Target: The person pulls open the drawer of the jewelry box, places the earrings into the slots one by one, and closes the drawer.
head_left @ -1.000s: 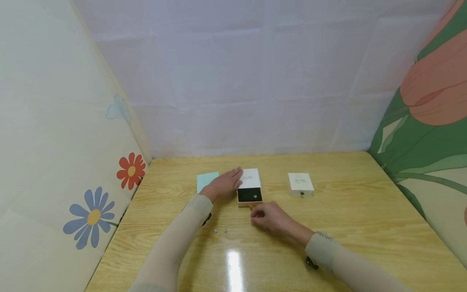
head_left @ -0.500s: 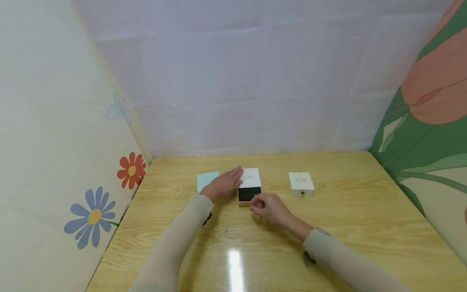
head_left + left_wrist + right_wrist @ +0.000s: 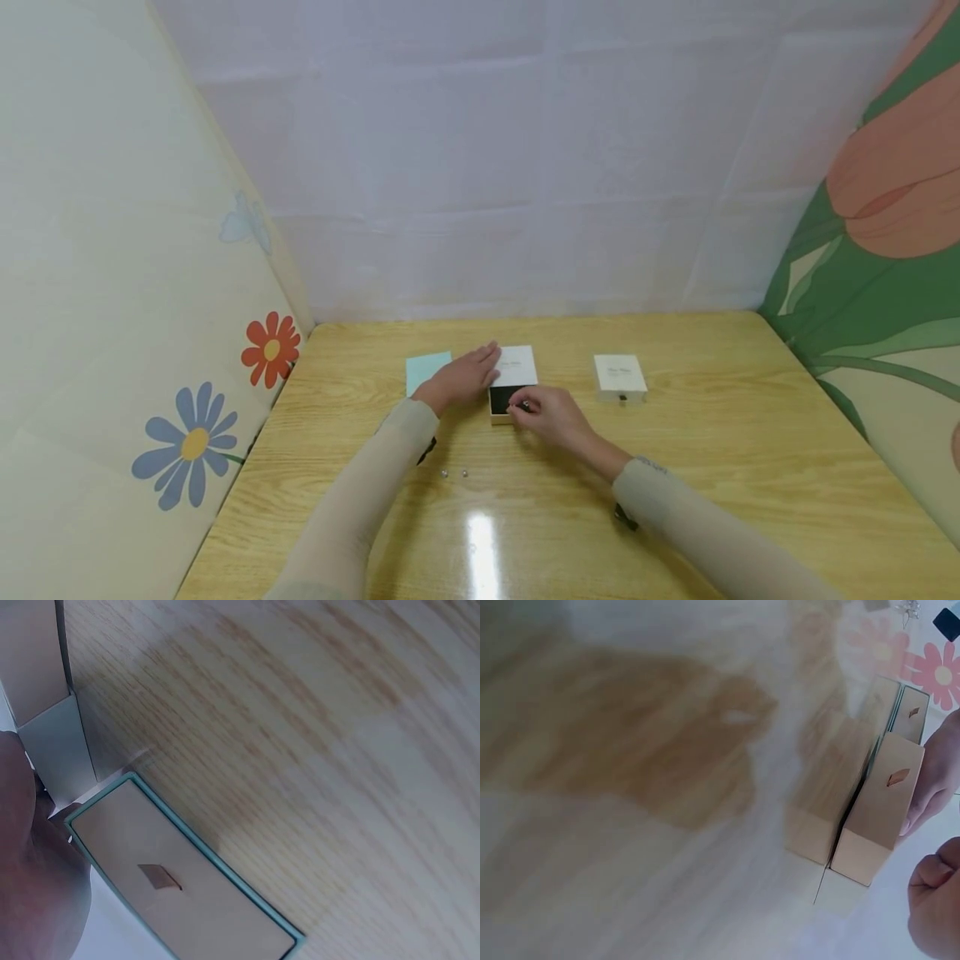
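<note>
Head view: open drawer box (image 3: 512,385) sits mid-table (image 3: 720,467), nearer the far edge than the near one. Left hand (image 3: 459,379) lies flat, fingers straight, against the box's left side and white sleeve. Right hand (image 3: 542,412) has fingertips curled together at the black tray insert, pinching a tiny shiny piece (image 3: 524,406); too small to identify. Tray is slid out toward the near edge, so the box's long axis runs far edge to near edge, opening facing the person. Judgement: light stiff cardboard, slides easily on the glossy wood, so brace the sleeve and pull by the tab. The small piece looks delicate; fingertip pinch only.

Also there: teal card (image 3: 427,369) left of the box, second closed box (image 3: 618,377) to the right, two small beads (image 3: 453,473) near the left forearm.

Left wrist view: teal-rimmed box (image 3: 180,881) on wood, hand edge touching it; grip not readable.

Right wrist view: tan boxes with pull tab (image 3: 898,778), blurred; curled fingers (image 3: 937,900) lower right.
</note>
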`<action>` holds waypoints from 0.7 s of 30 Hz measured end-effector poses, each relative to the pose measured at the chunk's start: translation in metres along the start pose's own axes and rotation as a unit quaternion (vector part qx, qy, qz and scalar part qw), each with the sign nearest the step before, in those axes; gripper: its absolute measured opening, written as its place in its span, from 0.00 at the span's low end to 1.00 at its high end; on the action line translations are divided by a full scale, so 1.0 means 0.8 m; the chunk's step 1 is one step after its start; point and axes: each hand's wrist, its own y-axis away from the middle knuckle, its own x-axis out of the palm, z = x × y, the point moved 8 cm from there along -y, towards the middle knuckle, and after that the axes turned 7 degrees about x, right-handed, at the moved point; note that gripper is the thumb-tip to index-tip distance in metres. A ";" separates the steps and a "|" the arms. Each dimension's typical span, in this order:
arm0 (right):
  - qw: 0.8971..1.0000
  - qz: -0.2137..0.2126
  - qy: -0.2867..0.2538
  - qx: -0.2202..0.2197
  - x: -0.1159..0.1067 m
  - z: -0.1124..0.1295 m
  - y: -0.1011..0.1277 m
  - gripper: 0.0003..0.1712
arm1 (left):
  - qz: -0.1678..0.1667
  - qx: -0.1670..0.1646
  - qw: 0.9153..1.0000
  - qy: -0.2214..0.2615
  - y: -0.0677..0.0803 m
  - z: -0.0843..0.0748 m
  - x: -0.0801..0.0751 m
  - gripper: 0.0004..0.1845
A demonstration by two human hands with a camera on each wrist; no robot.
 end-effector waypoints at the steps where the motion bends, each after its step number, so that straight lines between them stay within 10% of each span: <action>1: 1.000 0.000 0.001 0.006 0.001 -0.001 -0.003 0.03 | 0.000 0.000 1.000 0.000 0.000 0.000 0.000 0.32; 21: 0.997 0.038 -0.010 0.072 0.020 -0.015 -0.033 0.04 | -0.013 0.007 1.000 0.000 0.005 -0.010 -0.011 0.31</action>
